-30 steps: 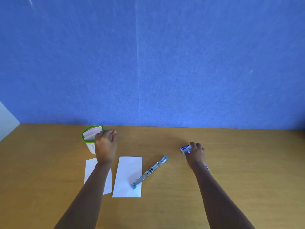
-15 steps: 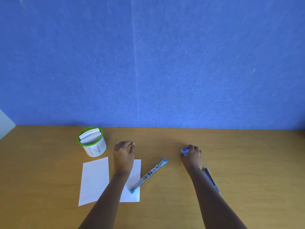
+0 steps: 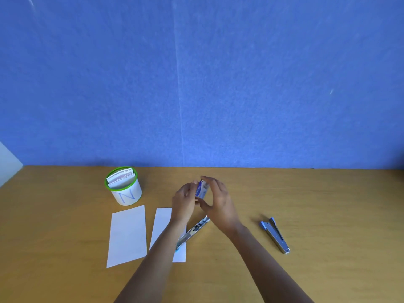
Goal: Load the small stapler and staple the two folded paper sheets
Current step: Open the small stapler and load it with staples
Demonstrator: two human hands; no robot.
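Both my hands meet above the table's middle around a small blue-and-white staple box (image 3: 202,189). My right hand (image 3: 218,201) grips the box from the right, and my left hand (image 3: 184,201) pinches its left side. Below them a long silver stapler part with a light-blue tip (image 3: 193,231) lies diagonally, its lower end on a folded paper sheet (image 3: 162,224). A second folded white sheet (image 3: 127,236) lies flat to the left. The small blue stapler body (image 3: 276,235) lies on the table to the right, away from both hands.
A white cup with a green rim (image 3: 124,189), marked with a blue letter and holding folded papers, stands at the back left. The wooden table (image 3: 328,204) ends at a blue wall (image 3: 196,84).
My right hand lifted the staple box and carried it left. My left hand came away from the cup and moved right onto the box.
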